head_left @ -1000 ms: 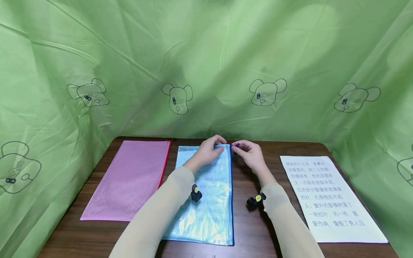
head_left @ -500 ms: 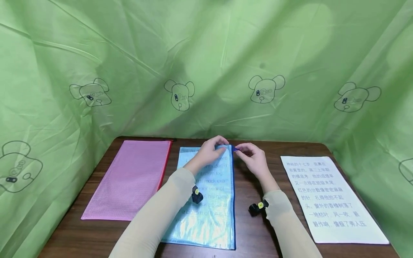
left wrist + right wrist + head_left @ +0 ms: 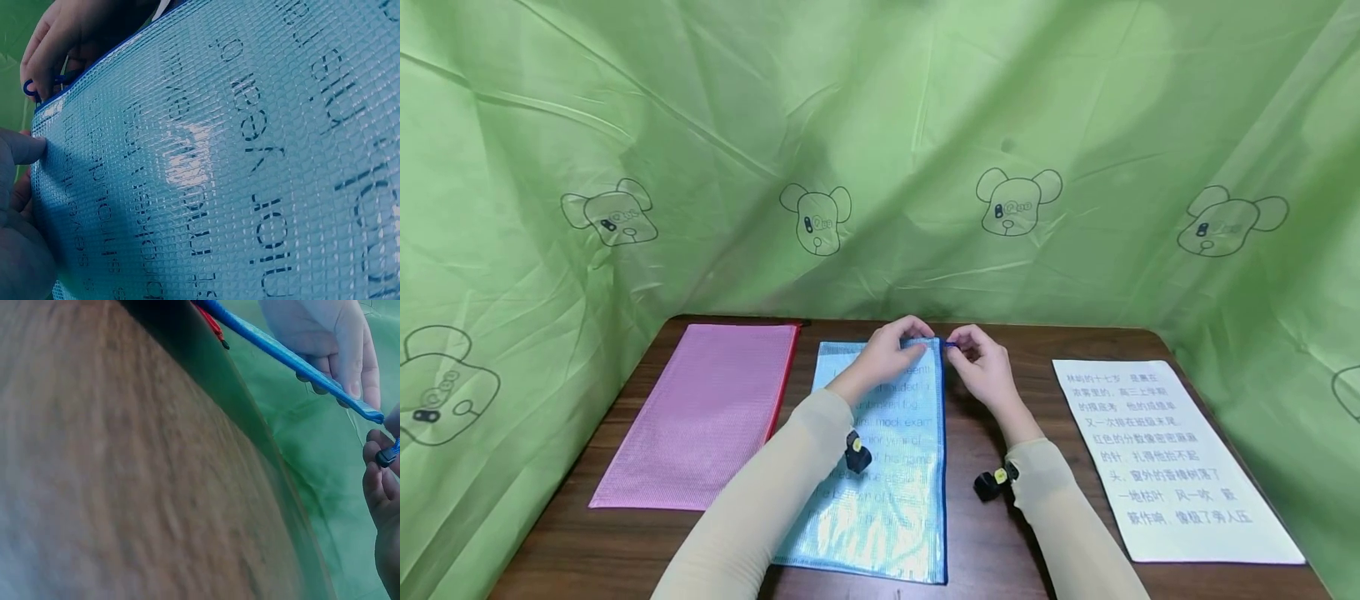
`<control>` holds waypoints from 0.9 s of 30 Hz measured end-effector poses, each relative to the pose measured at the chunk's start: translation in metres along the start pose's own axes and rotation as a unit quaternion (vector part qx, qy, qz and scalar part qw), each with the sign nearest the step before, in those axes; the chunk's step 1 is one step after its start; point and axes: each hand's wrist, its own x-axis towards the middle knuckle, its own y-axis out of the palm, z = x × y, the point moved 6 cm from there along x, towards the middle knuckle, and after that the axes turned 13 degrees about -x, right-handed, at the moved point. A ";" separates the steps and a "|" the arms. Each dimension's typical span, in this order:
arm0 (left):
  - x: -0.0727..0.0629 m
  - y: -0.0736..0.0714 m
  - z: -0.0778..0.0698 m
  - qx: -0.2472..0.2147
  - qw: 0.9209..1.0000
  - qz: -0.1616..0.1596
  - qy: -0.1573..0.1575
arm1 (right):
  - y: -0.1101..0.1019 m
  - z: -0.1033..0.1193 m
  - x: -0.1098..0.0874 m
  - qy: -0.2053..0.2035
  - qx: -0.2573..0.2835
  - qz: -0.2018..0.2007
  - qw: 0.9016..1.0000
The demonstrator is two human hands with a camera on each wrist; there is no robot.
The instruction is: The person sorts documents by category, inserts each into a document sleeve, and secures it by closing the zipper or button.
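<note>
A blue mesh zip pouch [image 3: 880,508] lies lengthwise in the middle of the table, and printed text shows through it. My left hand [image 3: 886,350] pinches its far edge near the right corner, thumb on top and fingers behind. At that same corner my right hand [image 3: 985,367] pinches the blue cord of the zipper pull [image 3: 951,343]. The pull's black end [image 3: 386,457] sticks out between the right fingers in the right wrist view. Along the pouch's right side runs the dark blue zipper edge [image 3: 943,467]. In the left wrist view the cord's loop [image 3: 29,87] shows beside the right fingers.
A pink mesh pouch [image 3: 707,408] with a red zipper edge [image 3: 784,375] lies to the left. On the right is a white printed sheet [image 3: 1172,467]. Green printed fabric [image 3: 895,167] surrounds the brown wooden table [image 3: 1000,542] at the back and sides.
The blue pouch has shifted slightly right and nearer. My right hand has moved a little with the zipper pull, whose cord now points out to the right. The left hand keeps its grip.
</note>
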 end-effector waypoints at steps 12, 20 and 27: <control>0.000 0.000 0.000 0.005 1.000 0.007 -0.002 | 0.013 -0.043 0.005 0.027 0.013 0.008 1.000; -0.003 -0.004 0.002 0.002 1.000 0.003 -0.016 | 0.010 -0.040 0.006 0.019 0.015 0.044 0.999; -0.005 -0.006 0.002 0.001 1.000 0.004 -0.020 | 0.008 -0.040 0.006 0.017 0.002 0.047 0.999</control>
